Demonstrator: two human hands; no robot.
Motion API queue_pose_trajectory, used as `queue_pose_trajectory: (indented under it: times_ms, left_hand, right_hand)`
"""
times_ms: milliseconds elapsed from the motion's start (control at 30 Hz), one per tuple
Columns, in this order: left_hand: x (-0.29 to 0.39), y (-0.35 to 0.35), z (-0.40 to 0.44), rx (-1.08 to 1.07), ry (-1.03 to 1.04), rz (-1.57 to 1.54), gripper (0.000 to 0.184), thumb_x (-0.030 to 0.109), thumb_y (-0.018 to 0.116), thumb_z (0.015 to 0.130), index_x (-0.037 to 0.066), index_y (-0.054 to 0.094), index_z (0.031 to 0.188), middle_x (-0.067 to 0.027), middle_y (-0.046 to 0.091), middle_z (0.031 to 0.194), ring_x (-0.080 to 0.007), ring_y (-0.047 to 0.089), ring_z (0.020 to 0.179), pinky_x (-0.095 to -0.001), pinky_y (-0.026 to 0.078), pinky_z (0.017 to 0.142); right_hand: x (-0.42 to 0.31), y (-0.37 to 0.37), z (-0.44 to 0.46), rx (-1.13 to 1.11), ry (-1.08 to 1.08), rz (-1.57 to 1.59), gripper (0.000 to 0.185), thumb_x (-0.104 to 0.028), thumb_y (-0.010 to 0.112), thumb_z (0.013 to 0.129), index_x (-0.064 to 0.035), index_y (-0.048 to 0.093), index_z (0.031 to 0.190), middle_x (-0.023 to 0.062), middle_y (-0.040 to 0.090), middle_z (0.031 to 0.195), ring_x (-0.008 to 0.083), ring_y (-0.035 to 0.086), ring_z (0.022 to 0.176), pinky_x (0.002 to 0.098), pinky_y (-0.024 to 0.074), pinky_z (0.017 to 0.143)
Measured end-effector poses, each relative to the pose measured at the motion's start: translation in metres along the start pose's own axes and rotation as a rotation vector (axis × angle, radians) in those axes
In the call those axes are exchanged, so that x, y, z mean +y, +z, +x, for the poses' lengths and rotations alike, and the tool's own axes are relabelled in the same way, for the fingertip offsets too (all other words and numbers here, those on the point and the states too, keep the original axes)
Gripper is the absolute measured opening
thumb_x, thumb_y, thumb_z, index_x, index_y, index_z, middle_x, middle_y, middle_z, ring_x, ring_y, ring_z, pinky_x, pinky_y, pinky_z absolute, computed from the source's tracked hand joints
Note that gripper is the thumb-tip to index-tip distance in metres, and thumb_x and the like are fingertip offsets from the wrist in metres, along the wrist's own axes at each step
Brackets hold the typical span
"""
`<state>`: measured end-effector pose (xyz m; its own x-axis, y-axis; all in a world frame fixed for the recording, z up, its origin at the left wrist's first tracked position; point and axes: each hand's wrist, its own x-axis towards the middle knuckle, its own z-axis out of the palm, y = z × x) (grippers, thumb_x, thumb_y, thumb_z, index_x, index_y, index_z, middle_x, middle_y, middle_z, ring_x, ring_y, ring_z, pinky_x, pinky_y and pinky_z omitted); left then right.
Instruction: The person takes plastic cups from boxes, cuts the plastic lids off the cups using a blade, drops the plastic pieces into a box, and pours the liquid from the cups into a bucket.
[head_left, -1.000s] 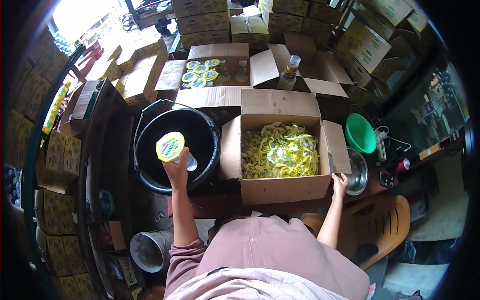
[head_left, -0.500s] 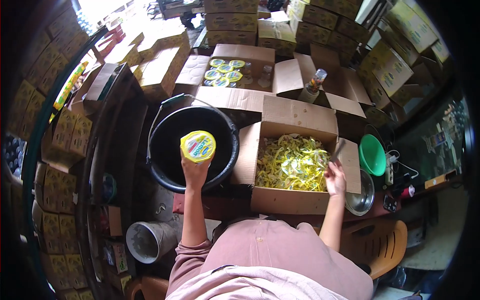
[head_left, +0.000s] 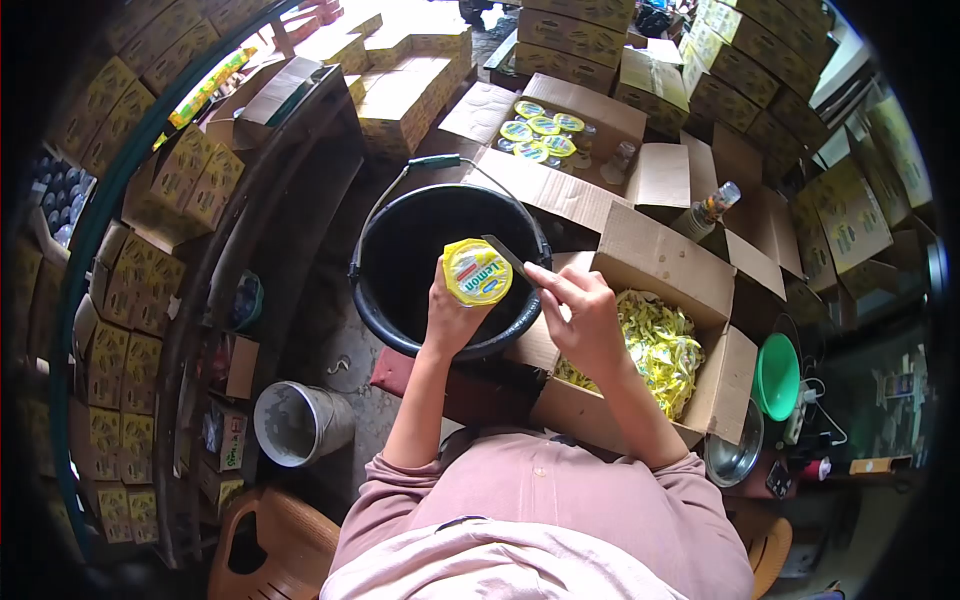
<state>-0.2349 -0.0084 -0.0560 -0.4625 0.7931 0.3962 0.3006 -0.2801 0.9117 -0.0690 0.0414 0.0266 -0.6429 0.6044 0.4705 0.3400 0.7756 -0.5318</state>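
Observation:
My left hand (head_left: 448, 318) is wrapped round a cup with a yellow-rimmed "Lemon" lid (head_left: 478, 274), held above the black bucket (head_left: 372, 308). The lid faces up. In my right hand (head_left: 590, 325) is a thin dark blade (head_left: 503, 251), pinched between the fingers, its tip at the lid's upper right edge. Whether the blade touches the lid I cannot tell. Beneath my right forearm stands an open cardboard box (head_left: 670, 262) heaped with yellow and silvery strips (head_left: 665, 362).
Behind stands another carton (head_left: 590, 95) with several lidded cups (head_left: 543, 126). A bottle (head_left: 712, 205) is to its right. A green bowl (head_left: 777, 376) and a metal bowl (head_left: 735, 455) lie at right. A grey bucket (head_left: 300, 425) is on the floor.
My right hand has come left from the strip box to the cup, bringing the blade to the lid. The view has shifted, so surroundings appear further right.

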Motion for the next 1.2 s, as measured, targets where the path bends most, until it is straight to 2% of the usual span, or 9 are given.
queue_pose_trajectory:
  times_ms: [100,267,667,867,967,1200]
  left_hand:
    - [-0.004,0.000,0.001,0.010,0.006,0.019,0.049,0.006,0.075,0.061,0.002,0.045,0.100,-0.0102,0.061,0.089,-0.0201,0.062,0.081,-0.0285,0.050,0.069]
    - [0.001,0.000,0.002,0.027,0.003,0.086,0.051,0.008,0.076,0.060,0.003,0.045,0.100,-0.0109,0.061,0.089,-0.0208,0.062,0.081,-0.0292,0.050,0.069]
    - [0.000,0.001,0.000,-0.019,-0.050,0.057,0.049,0.004,0.074,0.061,0.003,0.045,0.101,-0.0096,0.060,0.092,-0.0197,0.061,0.082,-0.0297,0.048,0.071]
    - [-0.003,0.002,0.000,0.026,-0.026,0.141,0.052,0.003,0.075,0.059,0.003,0.045,0.101,-0.0094,0.059,0.090,-0.0201,0.060,0.081,-0.0303,0.048,0.071]
    - [0.002,0.002,0.001,0.035,0.013,0.182,0.052,0.005,0.076,0.059,0.002,0.044,0.100,-0.0122,0.060,0.088,-0.0245,0.062,0.081,-0.0314,0.049,0.069]
    - [-0.004,0.000,0.002,0.075,0.002,0.136,0.053,0.004,0.075,0.058,0.002,0.044,0.101,-0.0116,0.059,0.089,-0.0234,0.060,0.082,-0.0308,0.048,0.072]
  right_hand:
    - [-0.001,0.014,0.003,0.009,-0.067,-0.018,0.033,-0.003,0.056,0.073,-0.0076,0.060,0.105,0.0075,0.049,0.068,0.0223,0.052,0.066,0.0341,0.0386,0.066]
    - [-0.006,0.023,0.004,-0.084,-0.041,-0.052,0.032,-0.003,0.056,0.072,-0.0049,0.060,0.104,0.0088,0.050,0.072,0.0231,0.052,0.069,0.0350,0.0398,0.069]
    - [-0.006,0.027,0.000,-0.141,-0.054,-0.070,0.037,0.000,0.054,0.067,-0.0019,0.059,0.103,0.0106,0.050,0.077,0.0244,0.052,0.074,0.0350,0.0402,0.072]
    - [-0.005,0.016,-0.005,-0.195,-0.020,-0.097,0.037,0.001,0.053,0.066,-0.0021,0.059,0.103,0.0109,0.049,0.075,0.0252,0.052,0.073,0.0356,0.0402,0.072]
    - [-0.004,0.017,-0.005,-0.212,-0.016,-0.096,0.038,0.001,0.053,0.065,-0.0023,0.059,0.102,0.0109,0.049,0.074,0.0254,0.052,0.073,0.0360,0.0403,0.072]
    - [-0.003,0.004,-0.013,-0.233,-0.008,-0.109,0.037,0.001,0.053,0.067,-0.0026,0.059,0.103,0.0116,0.050,0.073,0.0267,0.052,0.070,0.0375,0.0407,0.071]
